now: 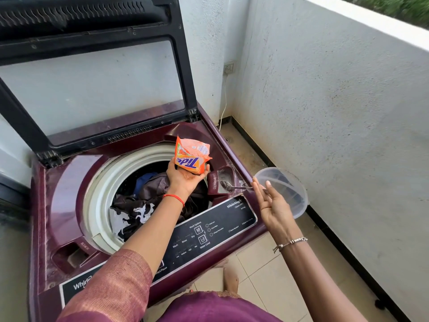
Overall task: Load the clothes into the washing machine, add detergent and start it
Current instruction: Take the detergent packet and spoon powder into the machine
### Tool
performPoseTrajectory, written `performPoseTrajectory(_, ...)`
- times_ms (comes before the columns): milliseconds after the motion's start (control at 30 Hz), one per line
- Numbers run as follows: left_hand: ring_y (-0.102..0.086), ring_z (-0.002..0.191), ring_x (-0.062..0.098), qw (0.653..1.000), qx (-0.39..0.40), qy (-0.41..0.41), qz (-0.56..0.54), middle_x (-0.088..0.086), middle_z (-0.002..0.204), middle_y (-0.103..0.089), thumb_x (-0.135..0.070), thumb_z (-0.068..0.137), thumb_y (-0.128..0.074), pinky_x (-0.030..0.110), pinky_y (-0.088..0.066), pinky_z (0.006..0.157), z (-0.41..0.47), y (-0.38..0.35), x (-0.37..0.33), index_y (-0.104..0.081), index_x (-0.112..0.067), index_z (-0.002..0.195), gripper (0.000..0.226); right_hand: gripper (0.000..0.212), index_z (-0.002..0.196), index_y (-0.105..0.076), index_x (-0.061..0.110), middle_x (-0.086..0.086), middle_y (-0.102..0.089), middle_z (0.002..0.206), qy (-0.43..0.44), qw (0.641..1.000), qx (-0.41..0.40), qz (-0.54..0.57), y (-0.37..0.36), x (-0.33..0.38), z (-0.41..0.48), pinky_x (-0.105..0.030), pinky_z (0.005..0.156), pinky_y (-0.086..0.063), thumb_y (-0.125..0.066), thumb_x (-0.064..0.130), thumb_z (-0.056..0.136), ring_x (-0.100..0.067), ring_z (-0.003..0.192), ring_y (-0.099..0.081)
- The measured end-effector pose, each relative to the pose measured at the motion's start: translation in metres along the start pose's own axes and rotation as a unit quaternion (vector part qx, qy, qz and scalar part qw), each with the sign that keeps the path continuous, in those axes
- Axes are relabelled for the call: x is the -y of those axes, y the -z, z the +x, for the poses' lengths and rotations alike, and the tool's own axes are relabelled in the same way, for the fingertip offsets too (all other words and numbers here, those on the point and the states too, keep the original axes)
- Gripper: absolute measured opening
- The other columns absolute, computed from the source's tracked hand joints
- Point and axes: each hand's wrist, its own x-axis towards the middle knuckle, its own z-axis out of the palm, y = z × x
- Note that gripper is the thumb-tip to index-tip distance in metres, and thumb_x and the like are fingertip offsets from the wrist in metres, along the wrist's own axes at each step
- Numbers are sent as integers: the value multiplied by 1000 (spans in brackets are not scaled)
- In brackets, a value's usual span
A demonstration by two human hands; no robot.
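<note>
— What's around me?
— Tiled balcony floor [274,270], maroon top-load washing machine [69,182], dark clothes [148,196] inside.
— My hands?
— Left hand [185,177] cups the orange Tide detergent packet [191,159]; right hand [274,205] loosely pinches a metal spoon [232,185], clear plastic bowl [285,189] behind its fingers.

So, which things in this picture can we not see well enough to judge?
- Detergent packet, head view: the left hand covers its underside, so how full it is stays unknown.
- Clothes in the drum: the left forearm hides part, the depth is dark.
- Spoon: the handle end is hidden behind the right hand.
- Control panel: the small labels are too small to read, and the forearm covers the left part.
</note>
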Motion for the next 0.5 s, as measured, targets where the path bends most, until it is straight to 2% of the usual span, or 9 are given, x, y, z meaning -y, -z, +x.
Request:
performPoseTrajectory(167,-53,100,38,1000,-4,1,3,23,115,-54,-45,94,-30,49,-44,74,1,1,0,-56,-6,106,48,25,106,-50,-14,-26,-67,86,29,996,34,-71,4,3,3,-33,73,-58,-52,7,92,-26,76,-72)
performPoseTrajectory(267,-53,98,38,1000,-6,5,1,23,115,-55,-46,94,-31,49,-44,75,0,0,0,-56,-6,105,48,24,104,-52,-14,-26,-65,90,84,968,93,-217,0,8,3,-30,71,-60,-48,8,95,-25,75,-72)
performPoseTrajectory(333,-53,97,38,1000,-7,3,0,22,112,-55,-45,95,-31,49,-44,75,-1,0,0,-56,-6,104,47,21,96,-57,-11,-25,-67,84,120,914,148,-358,-8,17,-2,-30,65,-60,-46,7,95,-25,72,-72)
performPoseTrajectory(400,-53,97,38,1000,-6,2,1,23,112,-55,-45,94,-31,48,-44,74,-3,-2,0,-56,-6,104,47,19,98,-58,-7,-25,-68,86,147,845,193,-476,-18,28,-7,-29,61,-60,-45,6,96,-24,71,-72)
performPoseTrajectory(500,-53,95,38,1000,-3,-2,3,22,108,-57,-43,95,-32,48,-44,74,-6,-5,-1,-56,-6,101,45,20,107,-57,-4,-19,-69,88,189,760,237,-575,-34,45,-11,-27,60,-59,-42,3,96,-23,73,-72)
